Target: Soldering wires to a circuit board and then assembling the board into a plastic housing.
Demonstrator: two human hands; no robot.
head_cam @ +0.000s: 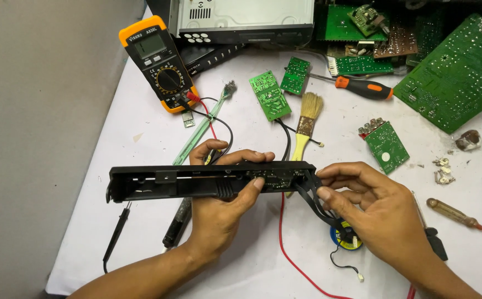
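On table [141, 149], one black panel [197, 181], two hands

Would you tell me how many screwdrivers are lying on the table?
2 clearly: an orange-and-black screwdriver at the top, right of the paintbrush, and an amber-handled screwdriver at the right edge. A dark handle behind the right hand may be a third.

Bench's left edge strip left bare beside multimeter [159, 61]. Far right corner crowded by circuit boards [457, 72]. Middle blocked by brush [306, 124], screwdriver [363, 87]. Near edge crossed by red lead [293, 260], black probe [115, 235].
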